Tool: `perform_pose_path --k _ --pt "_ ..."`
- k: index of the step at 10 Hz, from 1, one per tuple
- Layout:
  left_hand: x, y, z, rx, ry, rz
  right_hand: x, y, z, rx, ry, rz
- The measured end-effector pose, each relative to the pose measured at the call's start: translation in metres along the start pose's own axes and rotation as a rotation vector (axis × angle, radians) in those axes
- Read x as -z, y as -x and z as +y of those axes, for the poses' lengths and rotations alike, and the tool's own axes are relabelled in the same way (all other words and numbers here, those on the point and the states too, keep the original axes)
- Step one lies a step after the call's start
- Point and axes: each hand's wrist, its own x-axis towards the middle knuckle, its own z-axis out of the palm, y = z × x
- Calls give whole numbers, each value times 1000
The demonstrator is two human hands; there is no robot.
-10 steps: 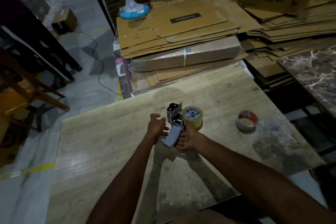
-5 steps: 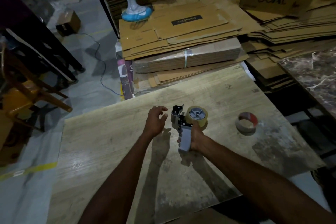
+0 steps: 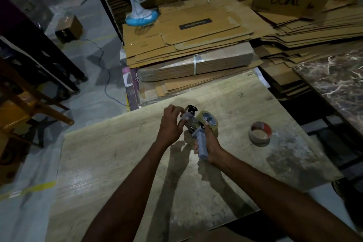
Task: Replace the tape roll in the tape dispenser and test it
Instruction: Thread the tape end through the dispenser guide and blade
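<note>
Head view: right hand (image 3: pixel 211 144) grips tape dispenser (image 3: pixel 202 146), left hand (image 3: pixel 170 127) pinches it.

Two bare arms (image 3: pixel 141 178) stretch forward and converge over the counter. The right hand (image 3: pixel 209 144) grips the handle of a grey-handled metal tape dispenser (image 3: pixel 202 147), thumb raised along it. The left hand (image 3: pixel 170 124), fingers (image 3: pixel 173 109) curled, pinches the dispenser's front end.
</note>
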Motion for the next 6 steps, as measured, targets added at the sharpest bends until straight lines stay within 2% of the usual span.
perform_pose_path --k 1,2,3,4,5,6 --pt "4 -6 6 -13 -96 20 -78 -3 3 118 279 1046" --pt "8 -9 6 -118 -290 -67 -92 -10 0 56 359 1417" --pt "12 -11 7 -167 -366 -105 -112 -21 -12 110 290 1458" --pt "14 -11 10 -193 -400 -79 -106 -21 -14 164 367 1543" --pt "13 -14 15 -224 -388 -20 -107 -26 -15 157 457 1619" --pt "11 -18 23 -266 -335 48 -124 -31 -19 174 483 1593"
